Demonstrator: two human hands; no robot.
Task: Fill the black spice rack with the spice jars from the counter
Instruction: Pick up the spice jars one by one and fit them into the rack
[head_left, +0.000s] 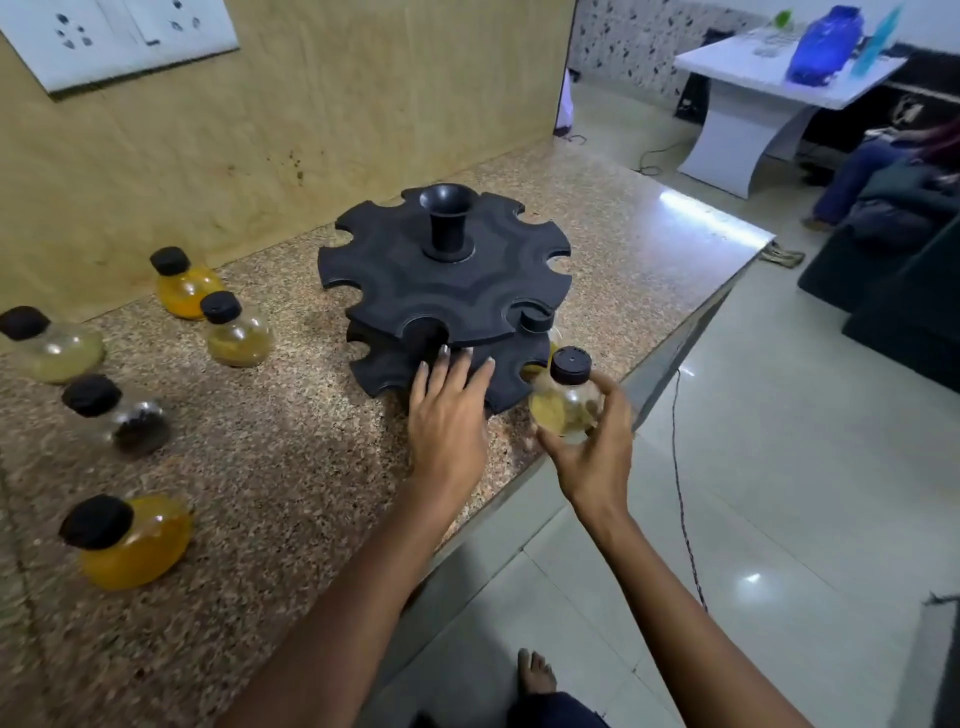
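The black two-tier spice rack (441, 280) stands on the speckled counter (291, 467), with notched slots around both discs. One jar (537, 322) sits in a slot at the rack's right front, mostly hidden. My left hand (447, 410) lies flat against the lower disc, fingers spread. My right hand (592, 457) grips a black-capped jar of yellowish powder (566, 400) just beside the rack's right front edge. Several more jars stand on the counter to the left: orange ones (184, 283) (130, 540), a pale one (52, 345), a mustard one (236, 330) and a dark one (122, 415).
A wooden wall panel (311, 130) rises behind the counter. The counter's edge (675, 343) runs diagonally at right, with tiled floor below. A white table (753, 104) with a blue bottle (826, 44) and a seated person (883, 166) are far right. A cable (680, 493) trails over the floor.
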